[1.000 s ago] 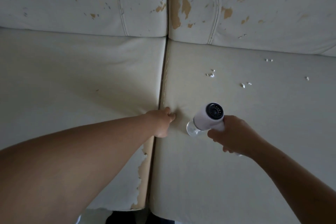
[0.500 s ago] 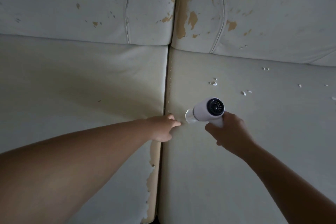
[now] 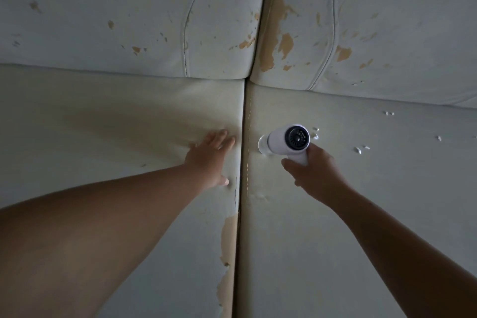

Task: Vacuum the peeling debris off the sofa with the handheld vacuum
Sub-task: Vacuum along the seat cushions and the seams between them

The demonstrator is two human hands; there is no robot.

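Note:
A white handheld vacuum [image 3: 286, 139] with a dark round rear grille is gripped by my right hand [image 3: 313, 171]. Its clear nozzle points left and down onto the right seat cushion [image 3: 335, 214], just right of the seam [image 3: 242, 162] between the two cushions. My left hand [image 3: 210, 159] lies flat with fingers spread on the left seat cushion [image 3: 103, 131], pressing it beside the seam. Small white flakes of debris [image 3: 315, 133] lie right behind the vacuum; more flakes [image 3: 360, 149] are scattered further right.
The back cushions [image 3: 154, 20] show brown peeled patches, heaviest along the middle gap [image 3: 276, 33]. A peeled strip [image 3: 228, 253] runs down the left cushion's edge near the front. More flakes [image 3: 388, 113] lie near the backrest on the right.
My left hand let go of the seam edge and opened flat on the left cushion. The vacuum moved further back along the seam, nearer the flakes. The view shifted towards the backrest.

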